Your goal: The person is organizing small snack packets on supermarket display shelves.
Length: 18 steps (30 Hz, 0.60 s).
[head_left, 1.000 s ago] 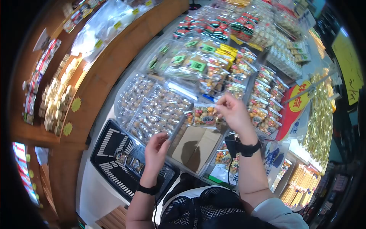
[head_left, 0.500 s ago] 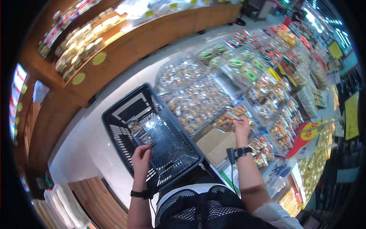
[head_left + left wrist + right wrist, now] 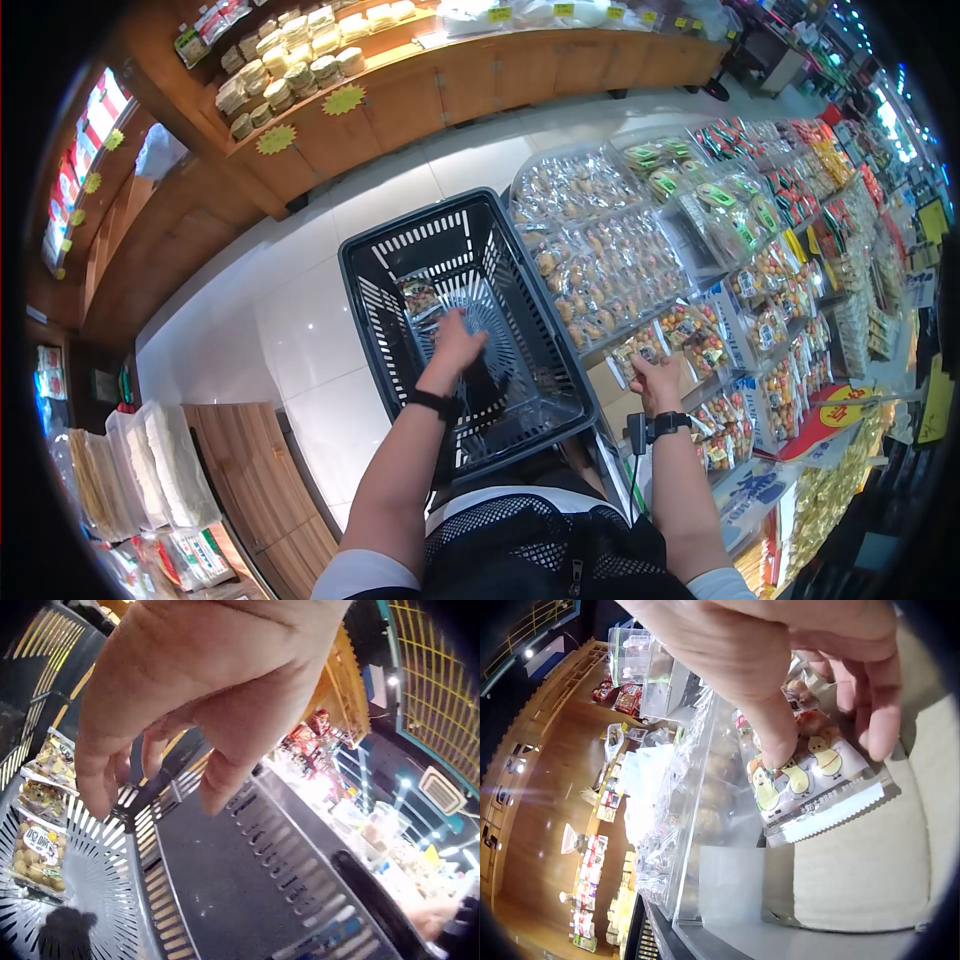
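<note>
My left hand [image 3: 457, 350] reaches into a black shopping basket [image 3: 362, 300] with slotted sides, its fingers loosely bent and holding nothing. Several small clear snack packets [image 3: 39, 851] lie on the basket floor below and beside that hand in the left wrist view; one bears a white label over round brown pieces. In a bin to the right, my right hand [image 3: 657, 383] pinches a snack packet [image 3: 810, 776] printed with cartoon peanut figures, thumb on its face and fingers curled at the far side. Bare brown cardboard [image 3: 847, 862] shows next to this packet.
Behind the bin sit clear trays of wrapped snacks [image 3: 610, 265], with more packets [image 3: 790, 370] on the right. Wooden shelving [image 3: 400, 105] runs along the back left. A wood-topped stand [image 3: 245, 460] is at lower left, beside pale tiled floor [image 3: 300, 350].
The view has swung left and down toward the basket. My left hand has moved from over the bin to inside the basket. My right hand stays at the packets in the bin.
</note>
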Available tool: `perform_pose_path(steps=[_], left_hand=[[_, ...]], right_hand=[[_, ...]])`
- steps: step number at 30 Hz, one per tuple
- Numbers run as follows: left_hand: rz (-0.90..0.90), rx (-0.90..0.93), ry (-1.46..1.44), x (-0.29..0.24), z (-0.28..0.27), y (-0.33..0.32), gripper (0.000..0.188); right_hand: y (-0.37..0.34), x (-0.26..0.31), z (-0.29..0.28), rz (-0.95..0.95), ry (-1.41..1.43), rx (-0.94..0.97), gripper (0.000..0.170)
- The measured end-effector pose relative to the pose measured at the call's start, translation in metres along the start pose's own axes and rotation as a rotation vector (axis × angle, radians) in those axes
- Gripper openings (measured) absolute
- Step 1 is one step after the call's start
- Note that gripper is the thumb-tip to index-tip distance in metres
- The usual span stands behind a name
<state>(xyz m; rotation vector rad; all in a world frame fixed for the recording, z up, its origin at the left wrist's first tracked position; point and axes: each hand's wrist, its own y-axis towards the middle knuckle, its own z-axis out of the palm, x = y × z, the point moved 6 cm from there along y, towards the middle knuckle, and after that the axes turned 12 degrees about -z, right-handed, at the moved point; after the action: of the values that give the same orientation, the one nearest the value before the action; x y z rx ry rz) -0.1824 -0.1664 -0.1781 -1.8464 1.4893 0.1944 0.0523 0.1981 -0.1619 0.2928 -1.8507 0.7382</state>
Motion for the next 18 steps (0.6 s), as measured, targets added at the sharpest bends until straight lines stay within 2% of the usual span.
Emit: perform_pose_path(steps=[1, 3, 4, 5, 7, 8, 9, 10, 11, 13, 14, 15, 17, 18], left_hand=[[-0.084, -0.022, -0.014, 0.004, -0.006, 0.009, 0.070], [-0.244, -0.283, -0.033, 0.012, -0.035, 0.035, 0.066], [-0.289, -0.388, -0.023, 0.024, -0.046, 0.043, 0.065], [-0.322, -0.457, -0.005, 0.028, -0.034, 0.051, 0.064], [-0.319, -0.468, 0.075, 0.041, -0.029, 0.066, 0.065], [-0.328, -0.407, 0.025, 0.053, -0.021, 0.078, 0.066], [-0.373, -0.360, 0.017, 0.052, -0.020, 0.080, 0.065], [-0.308, -0.307, -0.093, 0.083, -0.022, 0.112, 0.065], [-0.227, -0.200, -0.199, 0.100, 0.011, 0.139, 0.065], [-0.295, -0.345, -0.127, 0.101, 0.008, 0.136, 0.064], [-0.331, -0.338, -0.272, 0.100, 0.014, 0.133, 0.065], [-0.261, -0.312, -0.359, 0.110, 0.026, 0.149, 0.063], [-0.252, -0.218, -0.326, 0.114, 0.032, 0.153, 0.053], [-0.382, -0.229, -0.351, 0.131, 0.042, 0.169, 0.049]], right_hand=[[0.000, 0.005, 0.003, 0.000, 0.001, 0.000, 0.030], [-0.001, 0.006, 0.003, 0.095, -0.054, 0.104, 0.024], [-0.008, 0.020, 0.009, 0.056, -0.046, 0.102, 0.022], [-0.009, 0.015, 0.000, 0.069, -0.057, 0.066, 0.022], [-0.007, 0.012, 0.007, -0.032, -0.094, 0.073, 0.025], [-0.019, 0.023, 0.006, -0.145, 0.027, -0.073, 0.037], [-0.014, 0.018, 0.005, -0.138, 0.016, -0.097, 0.037], [-0.006, 0.018, 0.014, -0.222, 0.083, -0.107, 0.042], [-0.004, 0.019, -0.004, -0.302, 0.122, -0.166, 0.047], [0.005, 0.020, -0.002, -0.277, 0.117, -0.186, 0.047], [0.011, 0.024, -0.017, -0.368, 0.029, -0.246, 0.047], [0.017, 0.025, -0.023, -0.457, -0.047, -0.278, 0.047], [0.021, 0.025, -0.028, -0.489, -0.034, -0.277, 0.047], [0.021, 0.025, -0.026, -0.471, -0.078, -0.303, 0.048]])
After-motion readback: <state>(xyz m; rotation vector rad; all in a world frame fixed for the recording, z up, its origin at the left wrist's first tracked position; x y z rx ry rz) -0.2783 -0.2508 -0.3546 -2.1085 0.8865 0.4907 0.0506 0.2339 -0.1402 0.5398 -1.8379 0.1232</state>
